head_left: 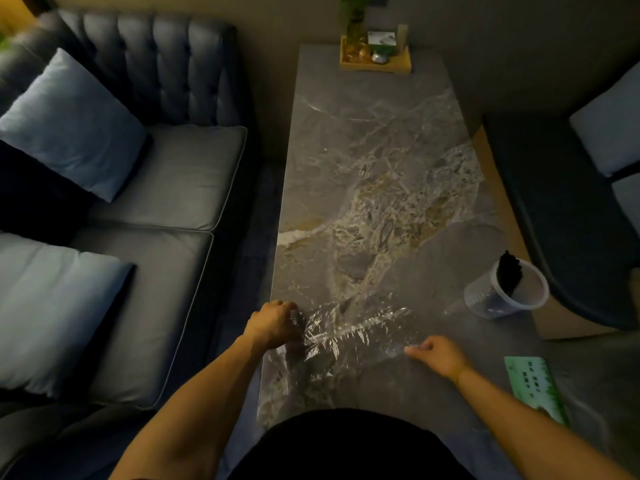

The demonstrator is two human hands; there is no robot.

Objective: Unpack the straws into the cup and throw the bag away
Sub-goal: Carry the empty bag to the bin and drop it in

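Note:
A clear, crinkled plastic bag lies flat on the near part of the grey marble table. My left hand grips the bag's left end with closed fingers. My right hand pinches the bag's right end. A clear plastic cup stands at the table's right edge, with a bundle of black straws upright inside it. The bag looks empty.
A green printed packet lies on the table at the near right. A wooden tray with a plant and small items sits at the far end. A grey sofa with cushions runs along the left; a dark chair stands right.

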